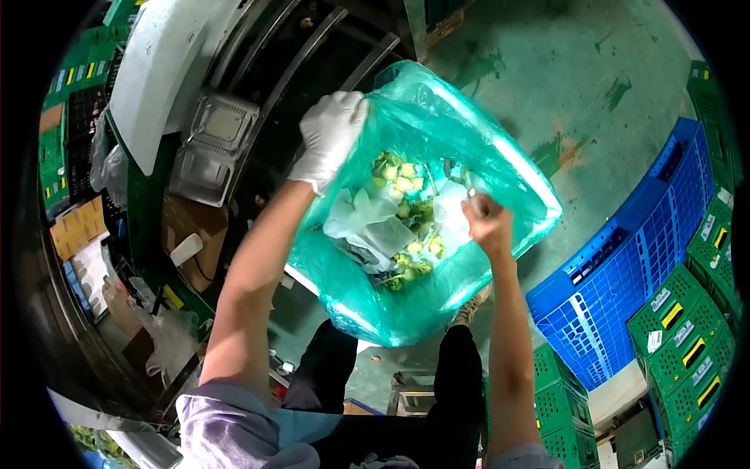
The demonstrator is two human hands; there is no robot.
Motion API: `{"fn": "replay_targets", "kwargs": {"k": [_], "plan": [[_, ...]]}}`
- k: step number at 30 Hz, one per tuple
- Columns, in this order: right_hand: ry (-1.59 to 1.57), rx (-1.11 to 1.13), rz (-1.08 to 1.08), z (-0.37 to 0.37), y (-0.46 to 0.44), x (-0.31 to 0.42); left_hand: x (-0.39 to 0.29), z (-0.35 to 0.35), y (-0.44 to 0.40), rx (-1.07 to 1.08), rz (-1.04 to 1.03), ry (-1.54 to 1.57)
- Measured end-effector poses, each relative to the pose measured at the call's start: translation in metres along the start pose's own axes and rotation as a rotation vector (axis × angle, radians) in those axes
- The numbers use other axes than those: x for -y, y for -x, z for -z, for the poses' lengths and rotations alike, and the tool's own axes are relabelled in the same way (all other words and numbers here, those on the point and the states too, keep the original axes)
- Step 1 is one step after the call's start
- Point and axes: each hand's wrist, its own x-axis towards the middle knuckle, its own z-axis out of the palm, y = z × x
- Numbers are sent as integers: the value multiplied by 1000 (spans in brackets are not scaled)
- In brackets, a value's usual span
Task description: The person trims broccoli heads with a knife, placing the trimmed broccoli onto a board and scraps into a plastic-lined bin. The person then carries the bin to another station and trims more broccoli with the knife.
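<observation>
A large green plastic bag (508, 172) stands wide open in front of me, lining a container. Inside lie yellow-green vegetable pieces (404, 178) and crumpled whitish plastic sheets (367, 223). My left hand (332, 134), in a white glove, is closed on the bag's upper left rim. My right hand (488, 223), with no glove showing, is curled over the right part of the bag's opening, beside a pale sheet. Its fingers are pressed together, and whatever they hold is too small to make out.
Clear plastic boxes (205, 176) and a cardboard piece (191, 227) are at the left, beside dark metal bars (305, 59). A blue pallet (617, 273) and stacked green crates (680, 336) stand at the right. A small wooden stool (410, 399) is low, near my legs.
</observation>
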Motion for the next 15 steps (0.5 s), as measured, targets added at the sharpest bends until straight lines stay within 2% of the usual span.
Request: {"fn": "replay_targets", "kwargs": {"k": [1,2,4,5,6,8,9,10,12,13,14,15], "plan": [[-167,124,-74,3,9,11,6,8,3,-44,46,17],[-164,126,-78,-4,10,3,10,14,8,-84,90,38],[-68,113,50,-21,8,-2,14,22,20,-99,214,151],[-6,82,150,-22,4,-4,15,23,24,-125,248,161],[-14,80,152,-19,0,15,20,23,23,-126,242,155],[-39,-71,203,-14,3,42,29,22,28,-195,282,182],[-72,57,207,-9,6,41,30,24,25,-198,297,286],[-72,58,207,-7,6,35,25,26,24,-197,298,286],[167,138,369,-11,6,8,9,36,29,-60,374,507],[325,-54,562,-21,-8,-29,7,41,33,95,290,530],[327,-54,563,-15,-19,-28,-5,51,35,132,135,404],[198,-69,262,-5,-28,-19,-19,61,36,131,36,271]]}}
